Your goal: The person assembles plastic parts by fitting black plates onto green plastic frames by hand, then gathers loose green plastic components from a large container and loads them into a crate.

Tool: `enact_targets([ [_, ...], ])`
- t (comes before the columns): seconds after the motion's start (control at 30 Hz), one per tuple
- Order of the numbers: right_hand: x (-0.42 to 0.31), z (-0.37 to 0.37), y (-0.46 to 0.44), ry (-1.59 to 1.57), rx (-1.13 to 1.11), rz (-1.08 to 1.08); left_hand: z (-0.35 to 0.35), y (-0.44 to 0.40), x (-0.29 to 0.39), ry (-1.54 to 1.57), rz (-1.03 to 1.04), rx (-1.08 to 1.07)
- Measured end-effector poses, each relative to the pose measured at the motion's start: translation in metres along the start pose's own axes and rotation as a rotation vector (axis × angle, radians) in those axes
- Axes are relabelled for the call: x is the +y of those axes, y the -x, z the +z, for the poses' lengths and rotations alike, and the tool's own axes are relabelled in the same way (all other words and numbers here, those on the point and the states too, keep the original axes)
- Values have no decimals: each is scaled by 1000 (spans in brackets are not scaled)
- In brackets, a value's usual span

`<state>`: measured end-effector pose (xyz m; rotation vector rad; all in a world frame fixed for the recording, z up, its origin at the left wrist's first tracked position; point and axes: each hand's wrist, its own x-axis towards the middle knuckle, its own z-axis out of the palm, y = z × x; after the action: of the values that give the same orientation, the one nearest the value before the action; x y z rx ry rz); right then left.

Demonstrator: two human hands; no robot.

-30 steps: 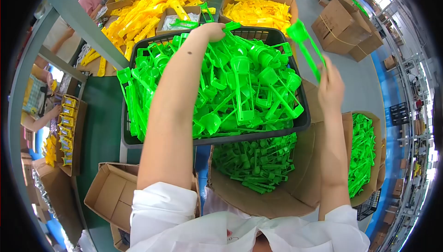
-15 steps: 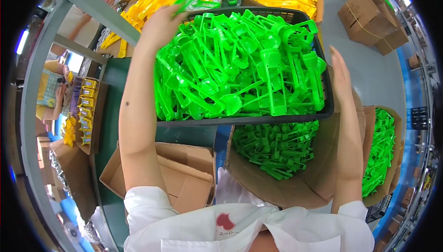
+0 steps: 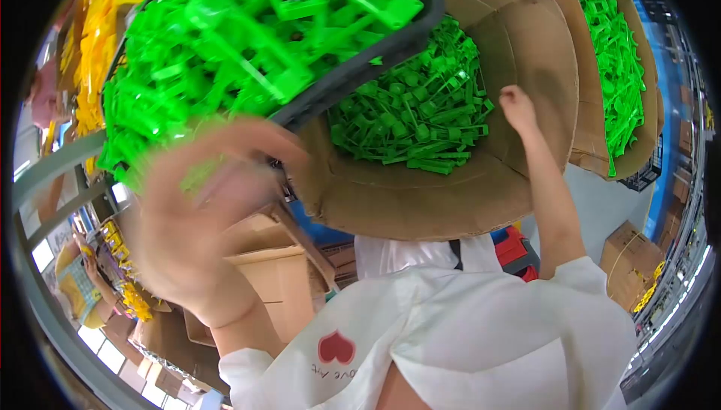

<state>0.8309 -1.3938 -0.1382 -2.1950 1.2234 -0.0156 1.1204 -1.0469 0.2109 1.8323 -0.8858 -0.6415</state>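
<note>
My left hand (image 3: pixel 218 200) is smeared by motion at the near side of a black plastic crate (image 3: pixel 368 68). Fingers reach toward the crate's rim, but whether they hold anything is unclear. Glossy green plastic pieces (image 3: pixel 218 42), some with long thin bars, are heaped in the crate. My right hand (image 3: pixel 518 106) has its fingers curled in, with no object showing in them. It hovers by the inner right wall of a big cardboard box (image 3: pixel 526 49). Inside that box lies a pile of darker-looking green plastic pieces (image 3: pixel 413 106).
Another cardboard box (image 3: pixel 589 102) of green pieces (image 3: pixel 616 64) stands at the right. Yellow pieces (image 3: pixel 105 27) are heaped at the upper left near a grey metal frame (image 3: pixel 56 158). A brown carton (image 3: pixel 278 275) sits below my left hand. Another person works at far left.
The view has swung, so the crate appears farther left and closer. My left hand came down from the crate's far left corner, its green piece no longer visible. My right hand's straight fingers have curled.
</note>
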Motion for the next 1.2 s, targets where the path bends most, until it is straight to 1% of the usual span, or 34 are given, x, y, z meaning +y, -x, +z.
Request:
enact_targets([
  [0.03,27,22,-4,69,-101,140,32,-15,-20,-78,43,-460],
  [0.07,49,45,-10,156,-188,244,76,-27,-32,-181,55,-744],
  [0.1,69,68,-16,241,-281,345,123,-37,-60,-215,-7,-954],
  [0.13,93,92,-25,161,-297,465,165,-45,-88,-224,-131,-1056],
  [0.17,117,118,-34,78,-311,587,200,-53,-128,-245,-256,-1087],
  [0.2,138,137,-37,-6,-324,718,232,-61,-178,-347,-373,-991],
  [0.23,157,150,-27,-193,-352,932,262,-66,-220,-443,-489,-900],
  [0.27,172,165,-12,-385,-366,1146,280,-71,-249,-560,-555,-851],
  [0.3,174,175,-5,-561,-372,1260,293,-81,-278,-682,-608,-789],
  [0.33,176,185,3,-722,-372,1384,307,-91,-310,-700,-725,-711],
  [0.4,162,192,28,-984,-391,1458,327,-95,-369,-729,-972,-546],
  [0.47,199,213,28,-843,-442,1352,336,-101,-416,-1031,-777,-306],
  [0.5,204,219,21,-780,-458,1297,339,-111,-428,-1171,-657,-184],
  [0.53,211,221,13,-626,-491,1311,342,-120,-439,-1125,-498,-181],
  [0.6,213,234,6,-891,-386,1232,350,-152,-462,-1015,-184,-161],
  [0.63,215,243,1,-1018,-328,1178,357,-173,-467,-1013,-107,-164],
  [0.67,224,260,-1,-1207,-234,1293,367,-192,-471,-1004,-34,-174],
  [0.7,225,266,-1,-1208,-215,1293,376,-206,-478,-995,36,-187],
  [0.77,212,261,2,-1205,-179,1304,396,-223,-492,-1011,-59,-306],
  [0.8,180,238,-1,-1322,-185,1124,406,-226,-493,-1015,-104,-358],
  [0.9,143,250,-21,-1030,-95,976,418,-233,-469,-1057,-272,-607],
  [0.93,136,248,-27,-956,-142,955,418,-233,-459,-1151,-237,-662],
  [1.0,126,242,-43,-815,-226,895,410,-238,-454,-1037,-275,-717],
  [1.03,127,243,-47,-870,-227,850,406,-240,-456,-979,-295,-744],
  [1.07,133,246,-47,-920,-226,810,404,-241,-468,-925,-266,-664],
  [1.1,137,249,-46,-966,-223,772,398,-243,-465,-915,-257,-701],
  [1.17,141,260,-46,-975,7,834,389,-248,-461,-895,-248,-774],
  [1.2,143,266,-45,-976,119,864,387,-248,-457,-923,-192,-752],
])
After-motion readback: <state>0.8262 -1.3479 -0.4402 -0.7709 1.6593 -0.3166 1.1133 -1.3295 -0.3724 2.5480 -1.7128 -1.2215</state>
